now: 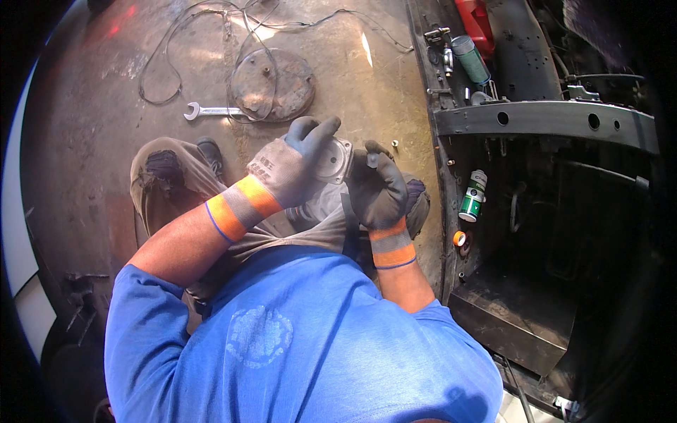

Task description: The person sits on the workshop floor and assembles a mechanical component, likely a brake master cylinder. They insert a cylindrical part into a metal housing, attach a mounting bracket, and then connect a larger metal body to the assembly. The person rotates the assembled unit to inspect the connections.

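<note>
lettering on a green-and-white can (473, 197), dark print on the left glove (278, 168)

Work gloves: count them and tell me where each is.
2: one on the left hand, which holds a metal part; one on the right hand, close beside that part. Others could be hidden in the dark areas.
</note>
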